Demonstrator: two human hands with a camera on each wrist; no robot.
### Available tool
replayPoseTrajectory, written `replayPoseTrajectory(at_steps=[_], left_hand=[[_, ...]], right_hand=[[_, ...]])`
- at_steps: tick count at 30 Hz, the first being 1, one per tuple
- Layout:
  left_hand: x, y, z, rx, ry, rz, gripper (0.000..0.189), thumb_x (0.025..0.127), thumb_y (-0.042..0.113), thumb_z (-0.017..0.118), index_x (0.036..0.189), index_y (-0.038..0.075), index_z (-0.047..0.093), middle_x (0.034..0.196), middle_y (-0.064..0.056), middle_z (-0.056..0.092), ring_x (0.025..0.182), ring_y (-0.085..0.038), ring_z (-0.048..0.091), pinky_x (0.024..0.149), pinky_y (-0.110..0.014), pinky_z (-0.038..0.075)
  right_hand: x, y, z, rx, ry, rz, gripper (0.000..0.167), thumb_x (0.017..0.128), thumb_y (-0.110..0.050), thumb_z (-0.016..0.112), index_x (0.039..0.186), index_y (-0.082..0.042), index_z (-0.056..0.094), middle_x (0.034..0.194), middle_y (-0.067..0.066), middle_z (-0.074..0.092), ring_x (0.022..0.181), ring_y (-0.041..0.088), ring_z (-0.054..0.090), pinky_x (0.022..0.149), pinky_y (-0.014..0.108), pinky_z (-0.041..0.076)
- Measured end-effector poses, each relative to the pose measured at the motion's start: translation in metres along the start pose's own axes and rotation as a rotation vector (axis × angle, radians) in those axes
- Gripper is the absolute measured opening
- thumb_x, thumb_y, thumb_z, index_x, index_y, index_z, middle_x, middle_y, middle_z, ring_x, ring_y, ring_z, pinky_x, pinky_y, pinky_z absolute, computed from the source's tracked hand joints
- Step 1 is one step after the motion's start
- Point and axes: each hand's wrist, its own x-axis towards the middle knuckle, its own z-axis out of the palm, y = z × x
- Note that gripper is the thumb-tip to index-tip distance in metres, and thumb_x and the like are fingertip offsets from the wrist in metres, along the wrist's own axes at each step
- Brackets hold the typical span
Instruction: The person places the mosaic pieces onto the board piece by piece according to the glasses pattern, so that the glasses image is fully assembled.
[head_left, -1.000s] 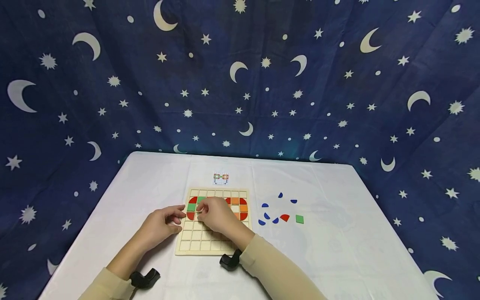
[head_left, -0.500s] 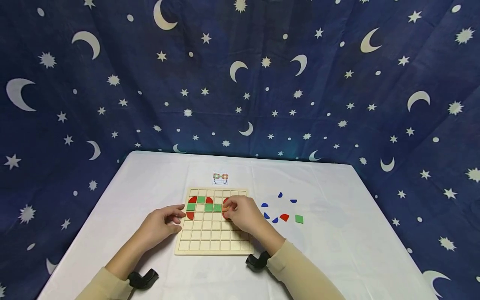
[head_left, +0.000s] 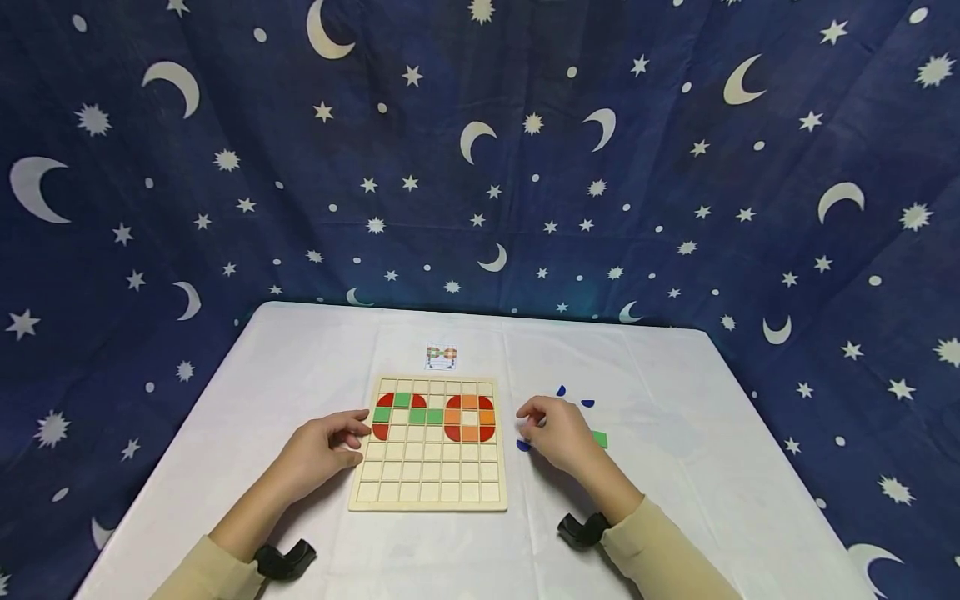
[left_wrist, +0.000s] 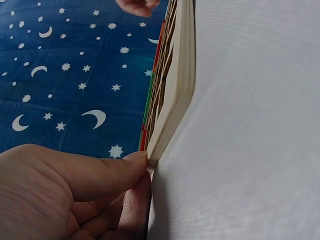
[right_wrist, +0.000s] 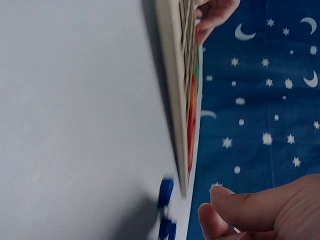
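Note:
A square wooden grid board (head_left: 430, 492) lies on the white table with red, green and orange tiles set in its upper rows. My left hand (head_left: 318, 450) rests at its left side; in the left wrist view the thumb (left_wrist: 110, 175) touches the board's edge (left_wrist: 175, 95). To the right of the board my right hand (head_left: 562, 433) hovers above loose tiles, fingers loosely bent and no tile visible between them. One blue half-round tile (head_left: 522, 446) shows below its fingers. A green square tile (head_left: 602, 438) is partly covered by this hand, and the red tile seen earlier is hidden.
Behind the board lies a small pattern card (head_left: 441, 357). Two more blue tiles, one (head_left: 561, 390) and another (head_left: 588, 403), sit beyond my right hand. Black wrist mounts (head_left: 287, 560) are on both wrists. A dark blue star-patterned cloth (head_left: 480, 208) hangs behind the table.
My right hand has moved rightward from over the board's left part, across it, to the loose tiles. The green and orange tiles it covered are now visible. My left hand has stayed put.

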Motion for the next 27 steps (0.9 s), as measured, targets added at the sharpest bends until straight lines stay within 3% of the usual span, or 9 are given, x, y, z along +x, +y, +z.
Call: replayPoseTrajectory(at_steps=[13, 20, 27], left_hand=[[0.001, -0.001, 0.001, 0.004, 0.002, -0.004, 0.031, 0.084, 0.004, 0.084, 0.112, 0.017, 0.080, 0.149, -0.003, 0.069, 0.091, -0.008, 0.064, 0.084, -0.022, 0.047], [0.001, -0.003, 0.000, 0.003, 0.006, -0.002, 0.032, 0.084, 0.003, 0.085, 0.112, 0.017, 0.080, 0.149, -0.003, 0.069, 0.091, -0.008, 0.064, 0.084, -0.022, 0.047], [0.002, -0.004, 0.001, 0.001, 0.005, 0.005, 0.031, 0.084, 0.004, 0.085, 0.111, 0.017, 0.080, 0.148, -0.003, 0.069, 0.090, -0.007, 0.064, 0.085, -0.021, 0.048]], right_hand=[[-0.019, 0.067, -0.044, -0.046, 0.057, 0.081, 0.012, 0.092, -0.004, 0.075, 0.101, -0.012, 0.079, 0.086, -0.001, 0.073, 0.079, 0.016, 0.059, 0.072, 0.031, 0.046], [-0.028, 0.091, -0.062, -0.085, 0.056, 0.096, 0.014, 0.091, -0.005, 0.076, 0.104, -0.010, 0.078, 0.082, 0.000, 0.067, 0.076, 0.017, 0.055, 0.067, 0.029, 0.042], [-0.028, 0.106, -0.065, -0.107, 0.044, 0.102, 0.017, 0.086, -0.001, 0.079, 0.101, -0.006, 0.075, 0.081, 0.001, 0.066, 0.076, 0.016, 0.054, 0.069, 0.029, 0.041]])
